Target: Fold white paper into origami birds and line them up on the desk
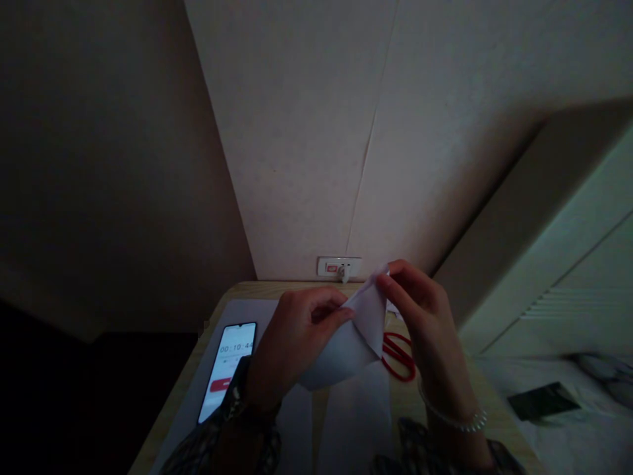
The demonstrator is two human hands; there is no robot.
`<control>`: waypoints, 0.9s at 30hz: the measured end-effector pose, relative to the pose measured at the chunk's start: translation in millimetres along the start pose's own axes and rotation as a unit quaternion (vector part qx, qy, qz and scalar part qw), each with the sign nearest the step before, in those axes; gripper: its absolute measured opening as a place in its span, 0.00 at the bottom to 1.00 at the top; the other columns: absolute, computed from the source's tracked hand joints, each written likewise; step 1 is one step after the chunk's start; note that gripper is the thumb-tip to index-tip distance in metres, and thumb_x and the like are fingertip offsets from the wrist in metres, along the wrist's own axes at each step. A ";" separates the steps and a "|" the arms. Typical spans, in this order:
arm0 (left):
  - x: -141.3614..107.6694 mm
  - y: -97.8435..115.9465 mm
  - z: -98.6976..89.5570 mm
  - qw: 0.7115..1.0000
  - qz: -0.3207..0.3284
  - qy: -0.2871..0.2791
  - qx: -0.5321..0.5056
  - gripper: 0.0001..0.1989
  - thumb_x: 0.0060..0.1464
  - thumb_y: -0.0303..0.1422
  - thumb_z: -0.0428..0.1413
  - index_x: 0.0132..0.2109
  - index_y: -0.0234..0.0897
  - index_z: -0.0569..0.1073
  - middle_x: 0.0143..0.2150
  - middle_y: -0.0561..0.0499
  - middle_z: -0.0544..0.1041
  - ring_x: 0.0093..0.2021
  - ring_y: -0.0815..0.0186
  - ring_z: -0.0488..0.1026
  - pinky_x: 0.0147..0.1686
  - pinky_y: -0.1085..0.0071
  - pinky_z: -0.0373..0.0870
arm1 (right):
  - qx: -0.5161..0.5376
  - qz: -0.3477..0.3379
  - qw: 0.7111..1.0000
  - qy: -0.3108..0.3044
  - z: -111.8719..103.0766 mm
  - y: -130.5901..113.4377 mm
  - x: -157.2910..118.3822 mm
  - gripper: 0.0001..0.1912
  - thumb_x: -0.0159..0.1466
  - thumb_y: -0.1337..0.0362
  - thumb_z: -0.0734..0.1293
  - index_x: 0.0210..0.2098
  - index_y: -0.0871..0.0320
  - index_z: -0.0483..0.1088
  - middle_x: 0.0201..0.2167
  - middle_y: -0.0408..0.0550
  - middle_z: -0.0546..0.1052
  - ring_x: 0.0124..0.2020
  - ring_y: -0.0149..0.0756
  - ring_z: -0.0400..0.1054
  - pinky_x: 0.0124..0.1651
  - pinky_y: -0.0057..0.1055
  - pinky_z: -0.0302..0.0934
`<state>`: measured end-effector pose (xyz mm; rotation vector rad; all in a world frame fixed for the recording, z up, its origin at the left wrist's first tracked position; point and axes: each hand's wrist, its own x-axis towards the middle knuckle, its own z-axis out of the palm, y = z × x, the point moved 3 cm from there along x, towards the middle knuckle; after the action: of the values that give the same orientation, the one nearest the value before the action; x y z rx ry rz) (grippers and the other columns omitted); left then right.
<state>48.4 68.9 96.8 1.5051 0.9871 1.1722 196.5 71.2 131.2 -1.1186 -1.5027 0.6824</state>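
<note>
A folded sheet of white paper [341, 356] is held up above the small wooden table, with a triangular flap on its right side. My left hand [301, 336] pinches its upper edge between thumb and fingers. At the paper's top right corner, my right hand [425, 316] is closed with thumb and index finger on the tip. Red-handled scissors [398, 356] lie just beneath, partly hidden by the paper and my right hand. More white paper [353, 422] rests flat on the table below.
A phone showing a timer [227, 363] lies at the left on white paper, partly covered by my left wrist. The wooden table [445, 422] meets a wall with a socket [339, 266] and plug. A pale cabinet [558, 264] stands at the right.
</note>
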 end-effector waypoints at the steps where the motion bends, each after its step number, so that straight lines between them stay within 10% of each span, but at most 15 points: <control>1: 0.0 -0.3 -0.1 1.000 0.004 0.000 0.003 0.05 0.51 0.30 0.57 0.28 0.39 0.77 0.29 0.54 0.80 0.31 0.64 0.76 0.32 0.72 0.67 | 0.006 0.000 1.000 -0.006 -0.7 0.7 0.7 0.07 0.59 0.62 0.67 0.25 0.55 0.69 0.23 0.39 0.70 0.26 0.29 0.64 0.28 0.25 0.57; 27: -0.4 -8.0 4.0 0.998 -0.012 -0.041 -0.037 0.11 0.51 0.25 0.56 0.36 0.44 0.81 0.34 0.55 0.82 0.36 0.64 0.78 0.37 0.72 0.70 | 0.065 0.042 0.997 -0.024 -4.9 8.6 1.2 0.07 0.53 0.63 0.72 0.24 0.56 0.69 0.22 0.39 0.69 0.24 0.28 0.63 0.27 0.24 0.57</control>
<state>51.9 69.5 88.6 1.4676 0.8941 1.1098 203.7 74.9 125.3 -1.0760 -1.4368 0.8588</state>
